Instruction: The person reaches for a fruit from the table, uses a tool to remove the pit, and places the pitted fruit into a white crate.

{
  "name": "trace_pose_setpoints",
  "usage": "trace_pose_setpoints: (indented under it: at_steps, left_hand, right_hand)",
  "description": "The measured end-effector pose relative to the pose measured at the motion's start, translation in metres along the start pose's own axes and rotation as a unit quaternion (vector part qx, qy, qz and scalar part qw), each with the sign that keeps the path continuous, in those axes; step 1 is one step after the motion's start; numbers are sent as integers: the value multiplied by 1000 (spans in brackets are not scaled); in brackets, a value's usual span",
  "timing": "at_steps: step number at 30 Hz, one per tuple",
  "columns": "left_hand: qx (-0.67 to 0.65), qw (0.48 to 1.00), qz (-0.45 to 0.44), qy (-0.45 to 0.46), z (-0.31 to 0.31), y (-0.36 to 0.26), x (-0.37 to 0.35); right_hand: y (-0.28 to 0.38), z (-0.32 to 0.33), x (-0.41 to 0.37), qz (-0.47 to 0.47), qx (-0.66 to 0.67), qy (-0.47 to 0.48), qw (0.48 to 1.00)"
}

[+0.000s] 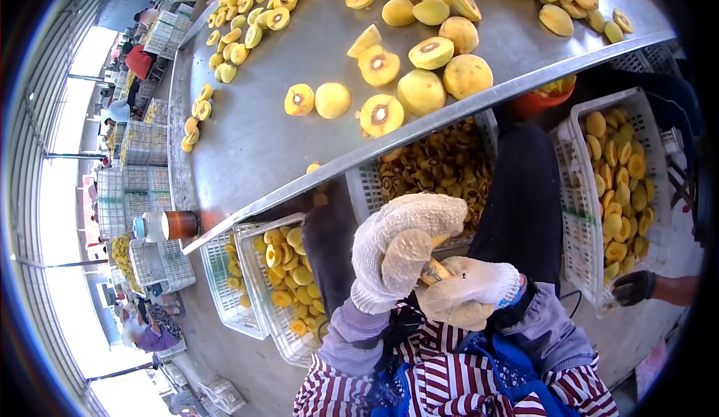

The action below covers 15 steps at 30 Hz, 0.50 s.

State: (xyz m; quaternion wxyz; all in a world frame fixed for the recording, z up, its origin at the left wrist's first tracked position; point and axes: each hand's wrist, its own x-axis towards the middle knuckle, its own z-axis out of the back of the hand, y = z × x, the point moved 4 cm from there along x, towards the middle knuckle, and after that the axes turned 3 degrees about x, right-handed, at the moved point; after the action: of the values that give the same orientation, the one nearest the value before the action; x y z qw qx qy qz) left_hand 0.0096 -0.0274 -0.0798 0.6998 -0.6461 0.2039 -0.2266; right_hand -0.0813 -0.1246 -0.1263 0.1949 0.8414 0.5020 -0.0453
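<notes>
The left hand [401, 248], in a white knit glove, is curled around a yellow peach [405, 258] over the person's lap, below the steel table [262, 140]. The gloved right hand [468, 291] is clenched on a small tool [434, 271] touching the fruit. The brown-banded jar [168, 224] shows no legible print.

Yellow fruit [431, 52]; white crates [580, 215]; maroon-striped shirt [449, 387].

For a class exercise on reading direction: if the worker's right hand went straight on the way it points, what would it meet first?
The fruit piece clasped in the left hand. The right hand points up-left at it and seems to be touching it already, though depth is unclear.
</notes>
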Motion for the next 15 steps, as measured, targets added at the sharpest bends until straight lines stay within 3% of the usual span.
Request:
trace_pose_setpoints:
  at_steps: [1,2,4,5,6,9,10,11,12,14,15]
  left_hand:
    - [-41,999,32,7,-4,-7,1]
    - [-208,975,83,7,-7,-2,4]
    - [-516,839,174,8,-16,15,12]
    - [-489,848,200,-31,1,30,11]
    - [-308,915,197,-171,16,26,5]
    - [-141,936,99,-308,86,24,-20]
    - [46,934,99,-339,114,17,-30]
    - [258,882,98,-382,139,32,-35]
    - [643,738,-56,-197,134,2,-25]
    - [652,726,-110,-188,117,-5,-9]
    - [527,825,-34,-203,109,-4,5]
  right_hand:
    - [-2,4,1,11,-9,-1,1000]
    - [-1,1,0,11,-30,12,999]
    - [4,-7,-5,14,-73,38,996]
    - [6,-10,-6,14,-95,53,994]
    - [7,-6,-6,25,-75,16,997]
    - [20,1,-13,72,-13,-112,991]
    - [20,3,-11,73,-16,-107,991]
    - [19,6,-6,74,-19,-100,992]
    - [20,8,-2,73,-24,-93,993]
    - [18,10,6,51,-100,-144,983]
    - [20,8,6,54,-113,-163,979]
